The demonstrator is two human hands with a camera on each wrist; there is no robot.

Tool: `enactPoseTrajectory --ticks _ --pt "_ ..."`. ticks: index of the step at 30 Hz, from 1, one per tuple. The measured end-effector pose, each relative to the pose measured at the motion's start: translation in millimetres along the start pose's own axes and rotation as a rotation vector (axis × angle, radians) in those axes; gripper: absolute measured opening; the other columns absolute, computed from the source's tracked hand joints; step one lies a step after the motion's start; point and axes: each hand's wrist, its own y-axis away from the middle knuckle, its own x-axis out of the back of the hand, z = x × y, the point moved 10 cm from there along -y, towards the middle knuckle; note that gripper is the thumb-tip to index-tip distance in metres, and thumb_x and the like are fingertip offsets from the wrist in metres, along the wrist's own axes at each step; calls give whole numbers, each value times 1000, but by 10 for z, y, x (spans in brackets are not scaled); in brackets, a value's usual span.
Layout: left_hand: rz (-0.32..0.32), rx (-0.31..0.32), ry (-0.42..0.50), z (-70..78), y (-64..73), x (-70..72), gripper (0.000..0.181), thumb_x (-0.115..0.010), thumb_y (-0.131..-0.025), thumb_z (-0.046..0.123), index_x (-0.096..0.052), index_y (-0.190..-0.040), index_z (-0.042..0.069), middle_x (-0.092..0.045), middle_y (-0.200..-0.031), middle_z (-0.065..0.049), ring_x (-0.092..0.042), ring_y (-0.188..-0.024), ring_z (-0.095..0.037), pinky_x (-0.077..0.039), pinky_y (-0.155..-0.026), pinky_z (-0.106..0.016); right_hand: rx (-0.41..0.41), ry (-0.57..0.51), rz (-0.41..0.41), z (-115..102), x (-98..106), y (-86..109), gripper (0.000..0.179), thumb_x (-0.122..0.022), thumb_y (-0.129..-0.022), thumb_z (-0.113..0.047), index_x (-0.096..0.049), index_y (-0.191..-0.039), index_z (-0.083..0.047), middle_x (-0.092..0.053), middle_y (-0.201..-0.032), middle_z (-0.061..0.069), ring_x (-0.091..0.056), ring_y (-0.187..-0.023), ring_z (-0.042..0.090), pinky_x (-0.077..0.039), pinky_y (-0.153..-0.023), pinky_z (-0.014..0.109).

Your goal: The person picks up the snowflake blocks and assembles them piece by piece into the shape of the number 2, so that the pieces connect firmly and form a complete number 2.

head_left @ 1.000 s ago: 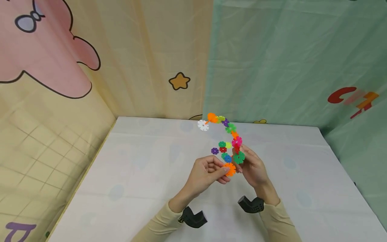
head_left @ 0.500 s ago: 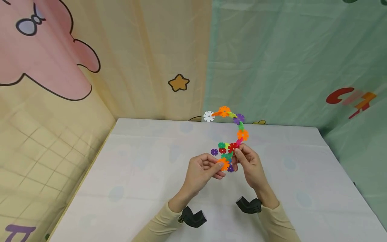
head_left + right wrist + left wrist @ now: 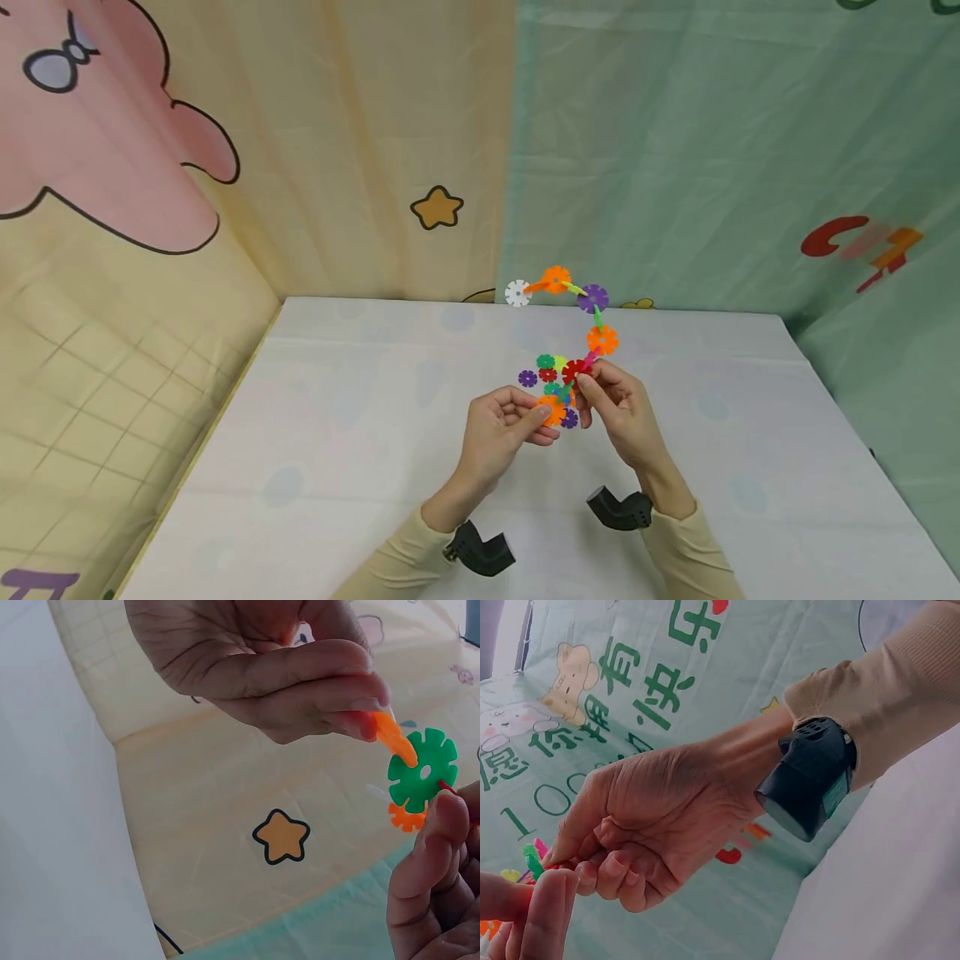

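Note:
A curved chain of interlocking notched plastic discs runs between and beyond my hands in the head view. My left hand (image 3: 498, 425) pinches the orange disc (image 3: 553, 410) at its near end between thumb and fingers. My right hand (image 3: 622, 412) grips the red disc (image 3: 576, 372) with thumb and fingertips. Between them, a green disc (image 3: 411, 769) joins the orange one, best seen in the right wrist view. Past the right hand the chain arcs back through an orange disc (image 3: 602, 340) and a purple disc (image 3: 593, 298) to a white disc (image 3: 517, 293).
Several loose notched discs lie on the white table (image 3: 360, 467) behind the hands, among them a purple disc (image 3: 528, 378) and a dark green disc (image 3: 546, 361). Printed curtains (image 3: 652, 150) stand behind the table.
The chain has turned, its far part swinging right and toward the back. The right hand's thumb has come round onto the red disc. The left hand has shifted slightly left with the orange disc.

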Motion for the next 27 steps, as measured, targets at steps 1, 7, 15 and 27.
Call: enactPoseTrajectory --ticks 1,7,15,27 --pt "2 0 4 -8 1 -2 16 -64 -88 -2 -56 -92 -15 -65 -76 -21 -69 -63 -19 -57 -61 -35 -4 12 0 -5 7 -1 20 -48 -97 -1 -50 -78 2 -48 -65 12 -46 -47 21 -48 -45 25" --pt "26 -16 26 -29 4 1 16 -63 -89 0 -56 -93 -14 -65 -74 -16 -69 -63 -19 -57 -61 -33 -12 22 -10 -26 1 -15 20 -48 -97 0 -50 -77 3 -47 -63 13 -46 -46 22 -47 -45 26" --pt "69 -121 74 23 16 2 21 -62 -90 -2 -51 -92 -19 -62 -72 -16 -68 -60 -17 -57 -58 -31 35 -14 14 -80 -20 -19 19 -47 -96 5 -50 -78 8 -49 -64 13 -45 -46 21 -47 -43 27" --pt "12 -80 -6 4 -58 11 17 -62 -90 -2 -54 -95 -16 -64 -76 -18 -69 -66 -18 -57 -64 -34 -15 71 79 -18 39 0 20 -49 -98 -2 -51 -80 6 -49 -67 15 -48 -50 22 -49 -46 28"
